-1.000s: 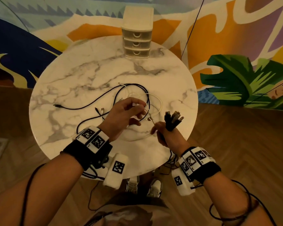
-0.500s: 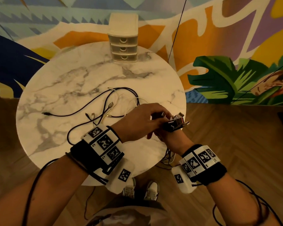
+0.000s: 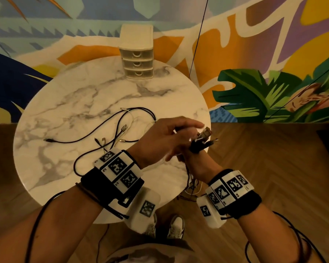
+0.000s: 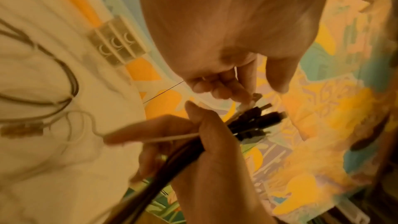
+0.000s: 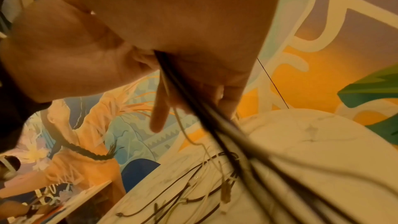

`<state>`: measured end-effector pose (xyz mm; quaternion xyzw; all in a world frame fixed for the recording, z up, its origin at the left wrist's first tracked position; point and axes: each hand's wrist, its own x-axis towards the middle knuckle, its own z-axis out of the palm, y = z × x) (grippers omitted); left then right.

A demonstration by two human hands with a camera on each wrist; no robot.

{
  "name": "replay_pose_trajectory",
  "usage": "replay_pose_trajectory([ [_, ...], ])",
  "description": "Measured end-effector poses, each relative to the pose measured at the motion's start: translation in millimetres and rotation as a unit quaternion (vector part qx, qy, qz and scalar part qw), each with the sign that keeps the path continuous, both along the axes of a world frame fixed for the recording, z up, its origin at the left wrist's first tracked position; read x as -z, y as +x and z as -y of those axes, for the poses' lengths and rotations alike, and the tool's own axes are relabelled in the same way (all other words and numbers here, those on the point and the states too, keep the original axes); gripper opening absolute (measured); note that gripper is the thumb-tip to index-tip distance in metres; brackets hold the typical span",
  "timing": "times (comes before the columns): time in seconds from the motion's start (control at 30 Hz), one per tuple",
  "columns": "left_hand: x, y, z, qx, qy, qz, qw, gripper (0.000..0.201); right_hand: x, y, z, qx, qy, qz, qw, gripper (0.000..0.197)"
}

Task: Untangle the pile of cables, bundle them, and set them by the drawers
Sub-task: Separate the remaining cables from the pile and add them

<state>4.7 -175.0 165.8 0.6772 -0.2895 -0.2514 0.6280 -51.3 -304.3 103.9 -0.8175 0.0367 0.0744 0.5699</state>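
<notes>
Decorated indoor room, kind uncertain, possibly a lounge or studio: bright painted mural (image 3: 273,54) of leaves and lettering along the wall, herringbone wood floor (image 3: 273,168), round marble-top table (image 3: 74,114), small plastic drawers (image 3: 138,61).

**Right wrist: cables in your grip**

Your right hand (image 5: 150,40) filled the top of the frame, closed round several dark cables (image 5: 215,125) and a pale one that ran from your fingers (image 5: 158,108) down to the table (image 5: 312,159). More cables lay loose on the marble there, plugs (image 5: 226,193) among them. Behind stood the mural (image 5: 323,57). The picture was blurred.
</notes>
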Motion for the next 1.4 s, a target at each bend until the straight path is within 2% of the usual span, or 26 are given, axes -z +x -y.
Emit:
replay_pose_trajectory([
  [0.07,10.8,7.6,-0.6,-0.079,-0.031,-0.025,0.996,0.027,3.6,3.4,3.2,0.037,-0.037,0.033,0.998,0.039],
  [0.13,30.8,11.9,-1.7,-0.085,0.008,-0.057,0.995,0.037,1.9,4.7,5.3,0.126,-0.003,0.065,0.99,0.034],
  [0.2,57.3,5.8,0.0,0.004,0.113,-0.069,0.991,0.034,-4.8,4.9,8.3,0.192,0.053,0.095,0.975,0.033],
  [0.27,88.2,-8.7,-0.5,0.095,0.221,-0.024,0.97,0.022,-11.6,2.7,7.9,0.2,0.155,0.066,0.965,0.036],
  [0.3,103.8,-14.5,-1.6,0.109,0.249,0.003,0.962,0.015,-13.5,1.8,8.4,0.188,0.231,0.04,0.954,0.038],
  [0.37,131.8,-17.4,-12.9,0.073,0.289,0.025,0.954,0.011,-13.2,0.1,12.8,0.162,0.346,-0.008,0.924,0.042],
  [0.47,159.4,4.8,-45.0,-0.007,0.312,-0.025,0.95,0.011,-7.7,-2.7,31.8,0.18,0.351,-0.026,0.919,0.048],
  [0.53,167.3,29.6,-72.1,-0.058,0.376,-0.014,0.925,0.016,-7.5,-5.8,45.7,0.213,0.335,-0.01,0.918,0.05],
  [0.6,159.0,53.0,-92.5,-0.113,0.411,0.023,0.904,0.025,-9.7,-7.8,55.2,0.251,0.31,0.011,0.917,0.048],
  [0.67,133.5,69.0,-94.6,-0.178,0.403,0.083,0.894,0.036,-12.7,-9.6,56.5,0.28,0.25,0.023,0.927,0.048],
  [0.77,80.8,73.5,-61.8,-0.251,0.367,0.191,0.875,0.042,-19.0,-8.2,41.9,0.249,0.142,0.02,0.958,0.057],
  [0.8,61.7,66.2,-45.1,-0.248,0.373,0.239,0.862,0.041,-21.4,-6.6,33.0,0.215,0.118,0.0,0.969,0.058],
  [0.87,30.9,39.8,-10.8,-0.183,0.42,0.338,0.822,0.036,-23.3,-1.8,17.7,0.157,0.088,-0.037,0.983,0.058],
  [0.93,17.6,4.1,15.5,-0.093,0.449,0.424,0.781,0.028,-23.0,4.8,10.5,0.162,0.081,-0.044,0.982,0.05],
  [1.0,23.1,-19.4,25.3,-0.041,0.432,0.456,0.777,0.023,-20.9,10.1,10.7,0.175,0.115,-0.037,0.977,0.04],
  [1.1,42.1,-20.0,22.1,-0.063,0.408,0.383,0.826,0.027,-16.0,10.6,18.1,0.159,0.061,-0.027,0.985,0.037],
  [1.17,60.0,-16.6,14.6,-0.068,0.416,0.31,0.852,0.03,-14.7,8.4,23.3,0.173,0.071,-0.022,0.982,0.04],
  [1.23,91.4,-6.2,-8.5,-0.047,0.422,0.203,0.882,0.028,-13.9,7.1,30.5,0.203,0.103,-0.008,0.974,0.044],
  [1.3,123.7,14.1,-48.5,-0.055,0.452,0.141,0.879,0.024,-14.7,4.9,39.9,0.234,0.12,0.008,0.965,0.046],
  [1.4,135.7,51.7,-97.1,-0.146,0.513,0.114,0.838,0.026,-15.0,0.0,51.1,0.264,0.134,0.036,0.955,0.047],
])
